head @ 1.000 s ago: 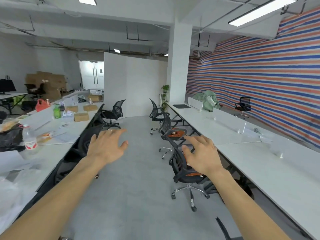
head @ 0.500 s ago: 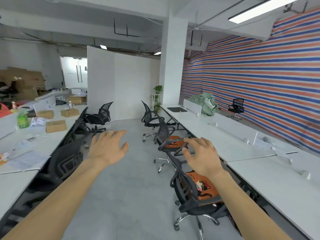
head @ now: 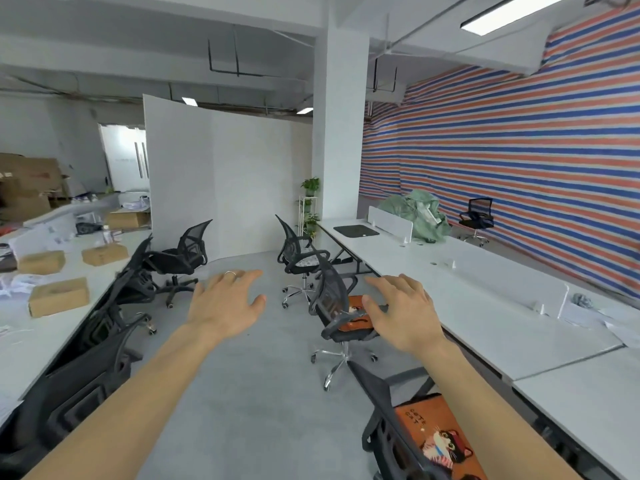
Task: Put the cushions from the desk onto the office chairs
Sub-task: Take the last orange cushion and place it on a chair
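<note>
The left hand (head: 225, 303) and the right hand (head: 403, 313) are both held out in front, palms down, over the grey floor (head: 263, 393) between two rows of chairs. The fingers (head: 242, 277) of the left hand are spread wide and hold nothing (one of them has a ring on it). The fingers (head: 381, 284) of the right hand are loose and a bit bent, and they hold nothing too. Down at the bottom right, an orange cat cushion (head: 440, 441) lies flat on the seat of the near chair (head: 388, 410), a black one with a net back. Past it stands the middle chair (head: 330, 296), and a second orange cushion (head: 353, 306) lies on its seat. The right thumb covers a bit of that cushion in the picture, but I cannot tell if the hand touches anything. Farther along is the far chair (head: 287, 233), with a pale spotted cushion (head: 308, 260) on its seat. All three chairs stand just beside the long white table (head: 485, 317) on the right. Far back on that table lie a dark flat mat (head: 356, 231) and a big green bundle (head: 415, 213). Behind it is a striped wall (head: 519, 150) in red, blue and white. On the left is another white table (head: 34, 344) with brown boxes (head: 59, 296) and papers (head: 10, 285) on it, and more black chairs (head: 180, 254) stand next to it. A green plant (head: 310, 184) stands by the white pillar (head: 341, 133).
</note>
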Demonstrator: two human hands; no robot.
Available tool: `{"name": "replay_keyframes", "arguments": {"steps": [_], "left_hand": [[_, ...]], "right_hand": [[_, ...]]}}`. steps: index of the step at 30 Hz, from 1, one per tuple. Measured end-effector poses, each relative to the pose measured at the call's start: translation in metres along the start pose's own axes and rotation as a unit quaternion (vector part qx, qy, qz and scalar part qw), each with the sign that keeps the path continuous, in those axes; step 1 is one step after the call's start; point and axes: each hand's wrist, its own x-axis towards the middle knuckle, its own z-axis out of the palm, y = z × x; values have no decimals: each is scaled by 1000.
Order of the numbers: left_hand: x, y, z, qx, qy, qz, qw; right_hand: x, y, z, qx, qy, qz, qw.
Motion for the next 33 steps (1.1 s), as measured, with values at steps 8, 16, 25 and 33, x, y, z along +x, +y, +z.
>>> {"name": "replay_keyframes", "arguments": {"steps": [8, 16, 25, 33], "left_hand": [[191, -40, 44, -1, 5, -24, 1000], [369, -100, 118, -22, 1, -35, 999], [604, -173, 171, -11, 17, -9, 1000], [793, -189, 242, -14, -20, 22, 999]], "right_hand": [[195, 18, 87, 0, -14, -7, 1000], [369, 23, 208, -9, -15, -30, 999], [557, 36, 317, -6, -9, 13, 1000], [711, 80, 407, -5, 17, 62, 998]]}}
